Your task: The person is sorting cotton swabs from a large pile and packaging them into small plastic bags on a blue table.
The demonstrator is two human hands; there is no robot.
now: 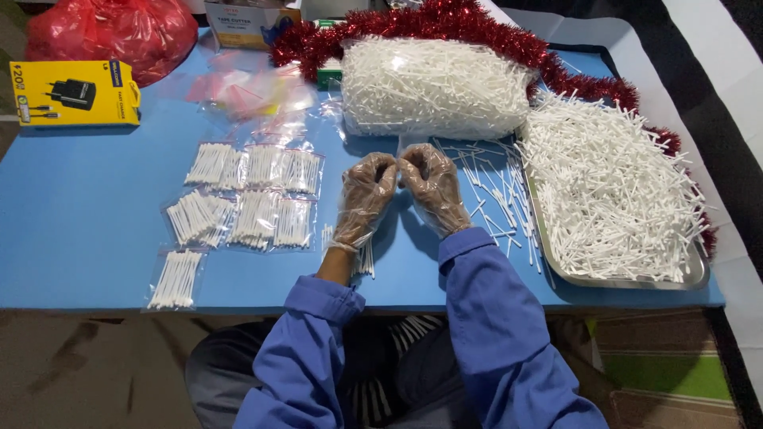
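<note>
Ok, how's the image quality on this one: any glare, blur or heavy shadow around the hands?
Head view: even light, soft shadows beneath the left hand and right hand; mild sheen on the clear gloves and the swab bag; hands sharp, no motion blur; corners darken off the blue table.

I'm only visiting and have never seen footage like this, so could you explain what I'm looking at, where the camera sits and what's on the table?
There is no machine here: a person's two hands, in thin clear gloves and blue sleeves. The one camera sits on the person's head and looks down. The left hand and right hand are curled, knuckles together, above a blue table. What they pinch, if anything, is too small to tell. To the right, a metal tray holds loose white swabs. Behind the hands is a big bag of swabs, ringed by red tinsel. To the left lie small filled packets and a yellow box.
</note>
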